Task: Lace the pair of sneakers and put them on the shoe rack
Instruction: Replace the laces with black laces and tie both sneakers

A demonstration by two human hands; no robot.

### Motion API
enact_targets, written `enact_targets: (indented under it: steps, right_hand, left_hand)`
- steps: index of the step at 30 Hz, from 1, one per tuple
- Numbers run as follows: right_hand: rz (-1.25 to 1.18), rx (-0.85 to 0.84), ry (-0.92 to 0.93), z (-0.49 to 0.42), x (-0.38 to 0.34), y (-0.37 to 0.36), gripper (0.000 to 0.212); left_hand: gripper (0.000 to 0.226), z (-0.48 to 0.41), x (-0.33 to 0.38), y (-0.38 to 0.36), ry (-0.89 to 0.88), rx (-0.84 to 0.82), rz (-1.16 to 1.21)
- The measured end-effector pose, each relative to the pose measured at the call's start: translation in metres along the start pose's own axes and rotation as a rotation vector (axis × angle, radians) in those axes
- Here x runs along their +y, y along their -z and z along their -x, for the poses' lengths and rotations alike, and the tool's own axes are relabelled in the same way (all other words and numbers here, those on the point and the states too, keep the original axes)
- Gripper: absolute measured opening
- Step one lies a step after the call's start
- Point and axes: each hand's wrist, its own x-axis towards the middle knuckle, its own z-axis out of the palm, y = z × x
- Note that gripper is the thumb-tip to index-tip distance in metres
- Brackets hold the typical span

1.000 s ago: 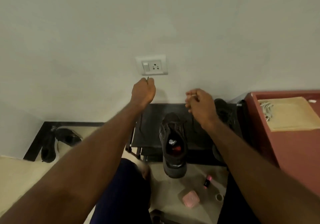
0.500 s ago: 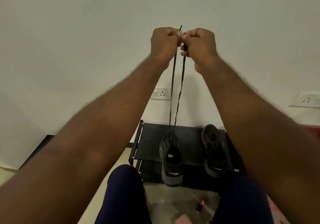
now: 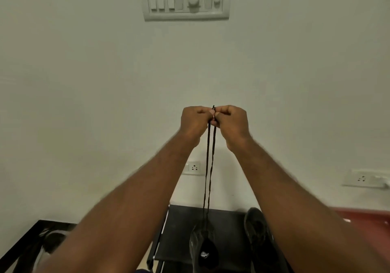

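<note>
Both hands, left (image 3: 195,123) and right (image 3: 230,123), pinch the lace (image 3: 209,167) ends, knuckles touching; strands run down to a sneaker (image 3: 202,249), seemingly on the rack (image 3: 179,230).

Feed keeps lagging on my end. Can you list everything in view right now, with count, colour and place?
switch panel: 1, white, high on the wall
wall socket: 1, white, low on the wall behind the lace
second wall socket: 1, white, far right
shoe rack: 1, black, bottom centre against the wall
shoelace: 1, dark, two strands rising from the sneaker to the hands
sneaker: 1, dark grey, on the rack's front, under the lace
second sneaker: 1, dark, on the rack to the right, partly behind the right forearm
red surface: 1, right edge, blurred
left hand: pinches one lace end
right hand: pinches the other end, beside the left hand
</note>
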Motion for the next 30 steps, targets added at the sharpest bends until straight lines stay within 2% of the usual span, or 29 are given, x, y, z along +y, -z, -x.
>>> enact_targets:
  steps: [4,7,14,16,19,24,30]
  right_hand:
    - [0.039,0.040,0.036,0.000,0.003,-0.002,0.011]
    - [0.136,0.055,0.079,-0.001,0.006,-0.001,0.017]
    - [0.364,-0.029,0.179,-0.003,0.003,-0.002,0.030]
    - [0.433,-0.043,0.220,-0.002,0.001,0.000,0.038]
    - [0.521,-0.085,0.281,-0.001,-0.005,0.003,0.037]
    - [0.635,-0.193,0.280,-0.010,-0.018,0.006,0.033]
    - [0.767,-0.254,0.271,-0.019,-0.033,0.007,0.045]
  left_hand:
    - [0.013,0.001,0.002,0.002,0.017,-0.009,-0.040]
    - [0.014,0.002,0.001,0.002,0.001,-0.013,-0.071]
    - [0.024,-0.002,-0.002,0.001,-0.270,0.052,-0.389]
    - [0.027,-0.002,-0.002,0.000,-0.299,0.071,-0.433]
    - [0.022,-0.005,-0.003,0.000,-0.281,0.096,-0.404]
    - [0.022,-0.011,-0.012,-0.001,-0.231,0.130,-0.309]
    - [0.024,-0.027,0.002,-0.006,-0.130,0.146,-0.132]
